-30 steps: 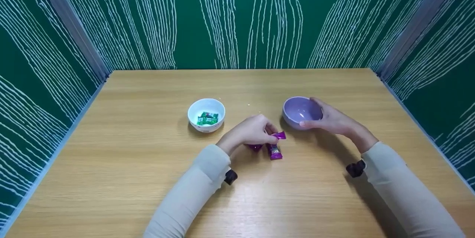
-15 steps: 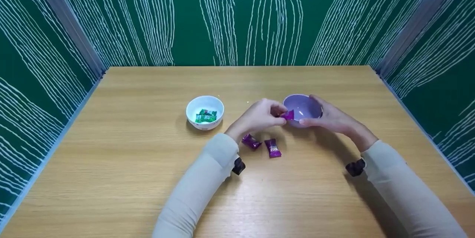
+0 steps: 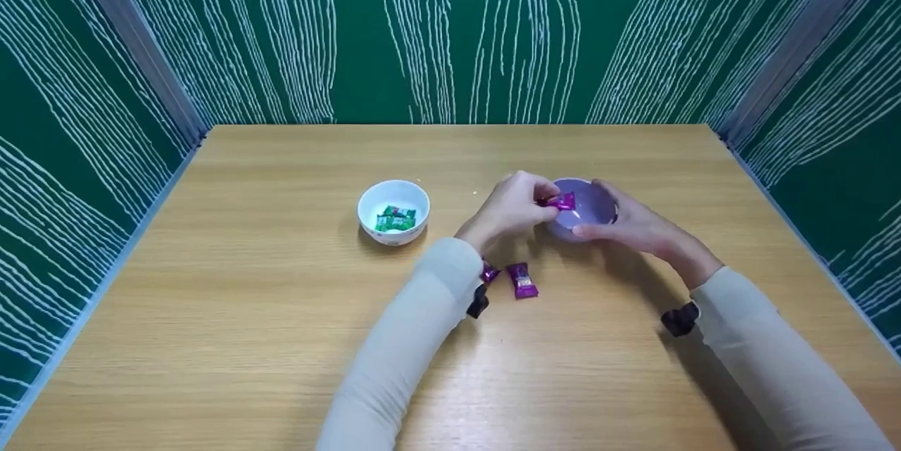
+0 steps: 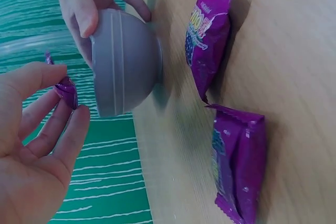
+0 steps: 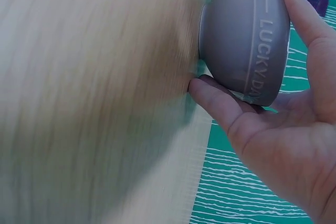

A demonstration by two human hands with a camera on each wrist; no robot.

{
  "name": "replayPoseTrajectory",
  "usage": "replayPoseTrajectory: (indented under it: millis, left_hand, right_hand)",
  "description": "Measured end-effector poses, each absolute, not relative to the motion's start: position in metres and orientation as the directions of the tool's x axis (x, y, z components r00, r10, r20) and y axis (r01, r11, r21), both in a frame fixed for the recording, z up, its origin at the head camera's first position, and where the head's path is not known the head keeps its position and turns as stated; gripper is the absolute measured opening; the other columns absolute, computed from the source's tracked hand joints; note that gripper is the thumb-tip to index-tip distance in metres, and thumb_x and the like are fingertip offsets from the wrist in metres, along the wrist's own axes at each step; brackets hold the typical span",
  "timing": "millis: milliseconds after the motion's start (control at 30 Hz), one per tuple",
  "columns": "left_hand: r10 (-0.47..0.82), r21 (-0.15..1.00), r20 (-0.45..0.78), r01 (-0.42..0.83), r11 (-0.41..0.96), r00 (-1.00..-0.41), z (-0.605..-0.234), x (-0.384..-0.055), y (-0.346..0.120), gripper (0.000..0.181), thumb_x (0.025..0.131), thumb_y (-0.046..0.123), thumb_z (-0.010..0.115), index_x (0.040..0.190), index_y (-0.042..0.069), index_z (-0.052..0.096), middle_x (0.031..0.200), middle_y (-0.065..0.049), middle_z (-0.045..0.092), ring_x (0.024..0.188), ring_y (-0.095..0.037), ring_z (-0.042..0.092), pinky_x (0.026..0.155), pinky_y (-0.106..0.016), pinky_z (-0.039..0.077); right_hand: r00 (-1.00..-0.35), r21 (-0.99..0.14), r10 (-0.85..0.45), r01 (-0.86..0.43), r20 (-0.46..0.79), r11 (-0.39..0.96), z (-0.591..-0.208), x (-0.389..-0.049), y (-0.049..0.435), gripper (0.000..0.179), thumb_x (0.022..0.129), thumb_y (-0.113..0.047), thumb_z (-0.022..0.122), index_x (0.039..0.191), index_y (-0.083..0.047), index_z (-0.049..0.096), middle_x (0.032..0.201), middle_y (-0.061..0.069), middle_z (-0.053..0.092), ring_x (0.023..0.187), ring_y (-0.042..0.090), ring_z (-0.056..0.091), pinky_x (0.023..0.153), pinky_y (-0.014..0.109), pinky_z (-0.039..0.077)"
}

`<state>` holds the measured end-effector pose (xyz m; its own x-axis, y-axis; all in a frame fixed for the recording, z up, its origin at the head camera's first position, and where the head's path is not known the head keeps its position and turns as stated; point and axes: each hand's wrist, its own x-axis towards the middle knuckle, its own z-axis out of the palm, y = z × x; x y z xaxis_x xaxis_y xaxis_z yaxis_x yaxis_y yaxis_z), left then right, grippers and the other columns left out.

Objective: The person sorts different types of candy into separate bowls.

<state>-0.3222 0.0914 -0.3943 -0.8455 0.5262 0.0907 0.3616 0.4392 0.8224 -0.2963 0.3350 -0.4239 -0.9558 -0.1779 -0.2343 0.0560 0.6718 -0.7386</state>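
A purple-wrapped candy (image 3: 564,201) is pinched between the thumb and fingers of my left hand (image 3: 510,206), over the opening of the purple bowl (image 3: 595,210). My right hand (image 3: 639,231) holds that bowl from the right, thumb at the rim and fingers round its outside. In the right wrist view, raised letters show on the bowl's side (image 5: 236,40). Two more purple candies lie on the table: one (image 3: 522,281) in plain sight, the other (image 3: 490,271) partly covered by my left wrist in the head view. Both show fully in the left wrist view.
A white bowl (image 3: 369,210) with green-wrapped candies (image 3: 395,219) in it stands on the left of the wooden table (image 3: 246,282). Green walls with white streaks (image 3: 479,36) close off the back and both sides.
My left hand has picked up a purple candy from the table and carried it right and away from me, over the purple bowl. My right hand has stayed on the bowl.
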Motion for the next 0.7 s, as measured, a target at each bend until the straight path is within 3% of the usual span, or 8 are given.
replayPoseTrajectory:
  millis: [133,367,700]
  left_hand:
    - [0.505,0.784,0.096,0.378,0.493,-0.858,-0.392,-0.327,0.107,0.028,0.093,0.009,0.074,0.121,0.006,0.074,0.111,-0.001,0.071,0.094,-0.009,0.063,0.078,-0.015,0.054]
    - [0.484,0.738,0.056,0.363,0.569,-0.873,-0.389,-0.325,0.119,0.03,0.092,0.01,0.076,0.122,0.008,0.074,0.115,-0.002,0.072,0.094,-0.009,0.063,0.082,-0.017,0.054]
    - [0.479,0.687,0.044,0.375,0.623,-0.877,-0.389,-0.327,0.119,0.029,0.093,0.01,0.074,0.122,0.007,0.074,0.119,-0.004,0.072,0.099,-0.011,0.063,0.082,-0.017,0.053]
  right_hand:
    - [-0.951,-0.744,-0.192,0.055,-0.243,0.666,-0.422,-0.296,0.337,0.127,0.08,-0.062,0.077,0.163,-0.012,-0.005,0.165,0.023,0.01,0.147,0.046,0.016,0.115,0.068,0.017]
    - [-0.948,-0.754,-0.207,0.049,-0.241,0.655,-0.422,-0.296,0.338,0.124,0.083,-0.058,0.077,0.163,-0.011,-0.005,0.166,0.022,0.007,0.149,0.045,0.012,0.116,0.068,0.012]
    - [-0.947,-0.783,-0.242,0.017,-0.213,0.622,-0.424,-0.296,0.337,0.118,0.087,-0.049,0.077,0.163,-0.01,-0.005,0.165,0.023,0.009,0.147,0.045,0.017,0.117,0.064,0.016]
